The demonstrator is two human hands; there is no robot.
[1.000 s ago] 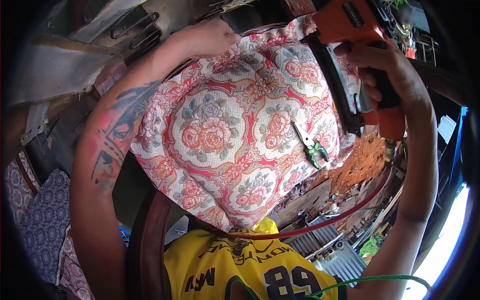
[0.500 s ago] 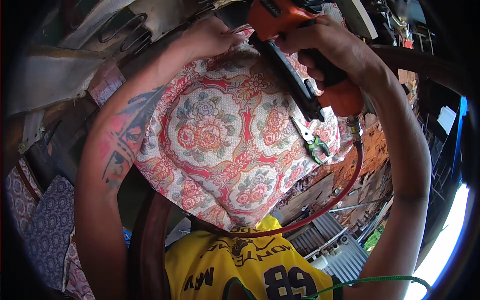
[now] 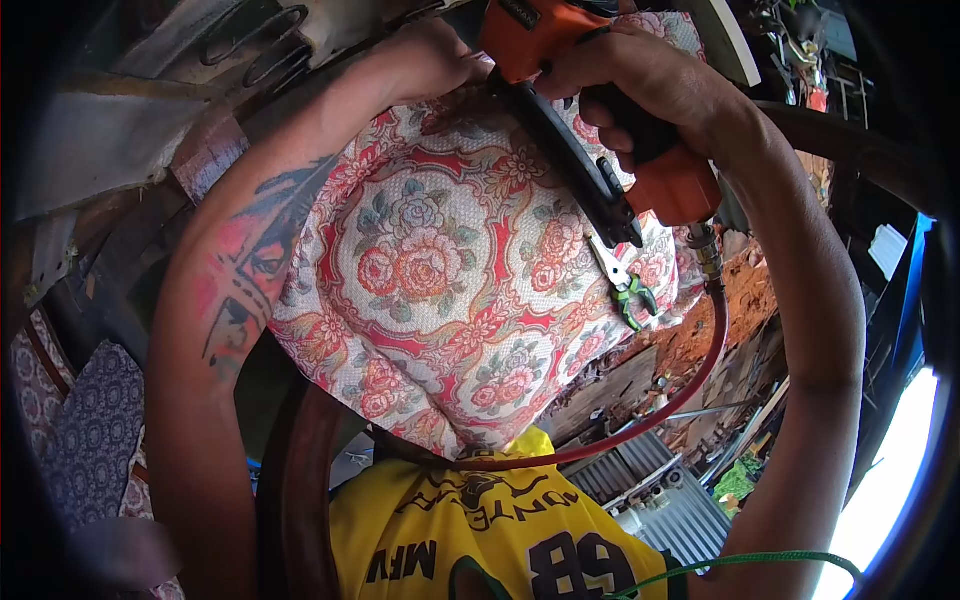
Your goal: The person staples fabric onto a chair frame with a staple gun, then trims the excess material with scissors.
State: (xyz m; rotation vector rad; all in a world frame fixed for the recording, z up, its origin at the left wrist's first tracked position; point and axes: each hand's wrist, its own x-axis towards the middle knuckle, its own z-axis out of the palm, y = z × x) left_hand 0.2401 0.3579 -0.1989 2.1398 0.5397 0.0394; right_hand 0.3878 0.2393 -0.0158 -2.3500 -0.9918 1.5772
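- The floral cushion [image 3: 420,250] spreads before you, its near edge tapering toward your yellow jersey [image 3: 480,545].
- Your left hand [image 3: 430,60] curls at the far edge; I cannot tell whether its fingers grip fabric.
- Your right hand [image 3: 655,85] has its fingers wrapped round the orange staple gun [image 3: 560,152].
- Green-handled pliers [image 3: 621,283] lie toward the right edge, where a red hose [image 3: 695,385] curves past.
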